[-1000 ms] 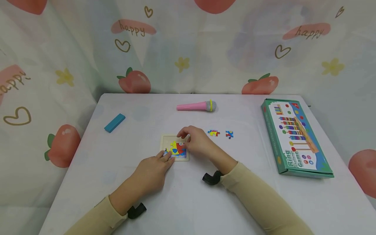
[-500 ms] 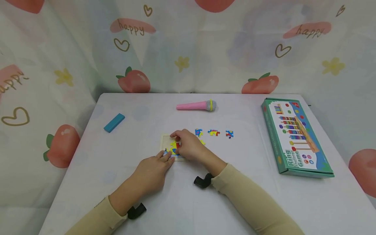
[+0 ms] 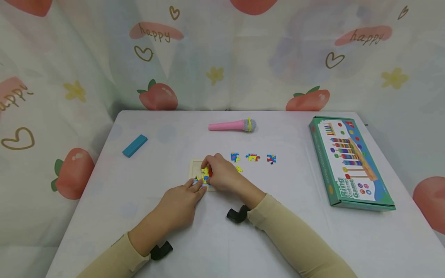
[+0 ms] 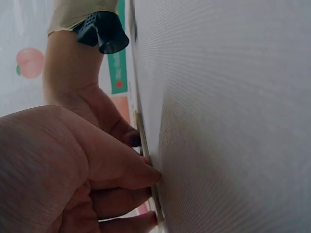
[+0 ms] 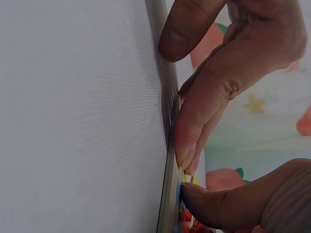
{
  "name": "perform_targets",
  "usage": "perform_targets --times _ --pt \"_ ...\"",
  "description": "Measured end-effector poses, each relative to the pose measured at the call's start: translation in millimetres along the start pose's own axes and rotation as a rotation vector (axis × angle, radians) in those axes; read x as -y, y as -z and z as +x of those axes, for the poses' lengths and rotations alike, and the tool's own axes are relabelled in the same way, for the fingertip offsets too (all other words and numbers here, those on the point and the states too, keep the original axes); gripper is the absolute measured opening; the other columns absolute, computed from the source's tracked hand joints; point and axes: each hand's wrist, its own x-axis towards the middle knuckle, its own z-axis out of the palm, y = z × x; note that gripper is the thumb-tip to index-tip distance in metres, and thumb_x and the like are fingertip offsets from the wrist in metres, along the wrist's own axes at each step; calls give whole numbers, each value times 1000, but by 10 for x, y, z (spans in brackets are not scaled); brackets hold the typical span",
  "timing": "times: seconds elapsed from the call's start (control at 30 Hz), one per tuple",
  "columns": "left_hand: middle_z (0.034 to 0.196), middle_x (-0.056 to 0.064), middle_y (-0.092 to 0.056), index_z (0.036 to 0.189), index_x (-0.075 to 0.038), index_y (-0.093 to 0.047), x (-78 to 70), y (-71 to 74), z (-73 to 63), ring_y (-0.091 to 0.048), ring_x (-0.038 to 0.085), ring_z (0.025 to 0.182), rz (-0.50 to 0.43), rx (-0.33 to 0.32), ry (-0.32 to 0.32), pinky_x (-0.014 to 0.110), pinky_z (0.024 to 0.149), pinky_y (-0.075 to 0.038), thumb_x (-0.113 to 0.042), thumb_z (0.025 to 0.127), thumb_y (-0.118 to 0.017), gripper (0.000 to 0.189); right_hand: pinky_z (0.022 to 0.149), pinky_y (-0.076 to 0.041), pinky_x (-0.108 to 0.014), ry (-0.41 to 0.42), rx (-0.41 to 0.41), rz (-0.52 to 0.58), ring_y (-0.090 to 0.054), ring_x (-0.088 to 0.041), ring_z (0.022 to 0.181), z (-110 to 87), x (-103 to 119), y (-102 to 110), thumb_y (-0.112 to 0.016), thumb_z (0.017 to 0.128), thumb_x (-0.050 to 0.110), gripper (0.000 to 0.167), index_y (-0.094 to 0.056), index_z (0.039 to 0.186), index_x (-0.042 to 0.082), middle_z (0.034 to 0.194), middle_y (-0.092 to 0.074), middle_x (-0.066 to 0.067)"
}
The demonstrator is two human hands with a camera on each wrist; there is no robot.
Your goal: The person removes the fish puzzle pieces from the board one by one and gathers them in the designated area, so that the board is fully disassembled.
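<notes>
A small wooden puzzle board (image 3: 194, 166) lies mid-table with colourful pieces in it. My left hand (image 3: 180, 202) rests its fingertips on the board's near left corner; in the right wrist view its thumb (image 5: 175, 46) touches the cloth beside the board. Over the board, my right hand (image 3: 224, 173) has curled fingers, with thumb and index finger pinching a yellow puzzle piece (image 3: 205, 170) low against the surface. Part of the board is hidden under the right hand. To its right lie loose puzzle pieces: a blue one (image 3: 235, 156), a red-yellow one (image 3: 252, 157) and a red-blue one (image 3: 271, 158).
Beyond the board lies a pink toy microphone (image 3: 231, 125). A blue block (image 3: 135, 146) sits at the far left. The green game box (image 3: 351, 162) takes up the right side. Another yellow puzzle piece (image 3: 239, 169) shows partly beside the right hand.
My right hand has moved left across the board, its thumb and index finger drawing together at the yellow piece. Loose pieces it had covered now show. My left hand stays put.
</notes>
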Motion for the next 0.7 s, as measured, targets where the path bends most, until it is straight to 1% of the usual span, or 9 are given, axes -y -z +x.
perform_targets --times 0.07,0.13,0.23,0.3,0.37,0.5,0.7 --pt "162 6 -58 151 -14 -64 -1 -1 5 -56 34 150 1 1 -1 50 106 -60 -13 98 -66 54 88 -55 -36 9 1 16 -60 -23 98 4 -11 4 -84 89 8 39 -65 121 19 117 -60 -7" --pt "162 6 -58 152 -14 -64 -3 -1 9 -56 34 150 2 6 2 50 107 -60 -13 98 -66 54 85 -53 -34 18 -3 47 -59 -22 96 10 -30 6 -81 91 7 34 -65 118 21 112 -60 -6" --pt "162 6 -57 152 -14 -64 -7 2 9 -55 34 150 0 15 11 51 108 -59 -13 97 -66 54 83 -51 -32 23 -24 141 -58 -21 94 19 -64 8 -75 97 5 24 -69 113 21 106 -62 -4" --pt "162 6 -57 152 -14 -64 -9 5 9 -55 35 151 -3 20 16 51 109 -59 -13 97 -67 54 83 -51 -32 22 -41 212 -58 -21 94 20 -79 12 -72 99 3 21 -71 111 21 103 -63 -3" --pt "162 6 -57 151 -13 -64 -12 9 6 -55 35 151 -7 21 19 52 110 -58 -13 97 -67 54 83 -51 -32 22 -51 270 -58 -22 95 17 -91 17 -70 100 2 21 -72 110 20 101 -63 -4" --pt "162 7 -57 151 -13 -64 -15 16 4 -55 35 151 -11 20 18 52 110 -57 -13 98 -67 53 82 -52 -30 25 -46 326 -60 -21 93 17 -113 31 -69 100 1 22 -74 111 19 99 -63 -4" --pt "161 7 -58 151 -13 -64 -18 16 4 -55 35 150 -9 15 9 52 111 -57 -15 99 -66 52 72 -54 -26 50 -48 427 -63 -18 78 17 -167 88 -70 98 -1 21 -74 112 14 94 -64 -5"
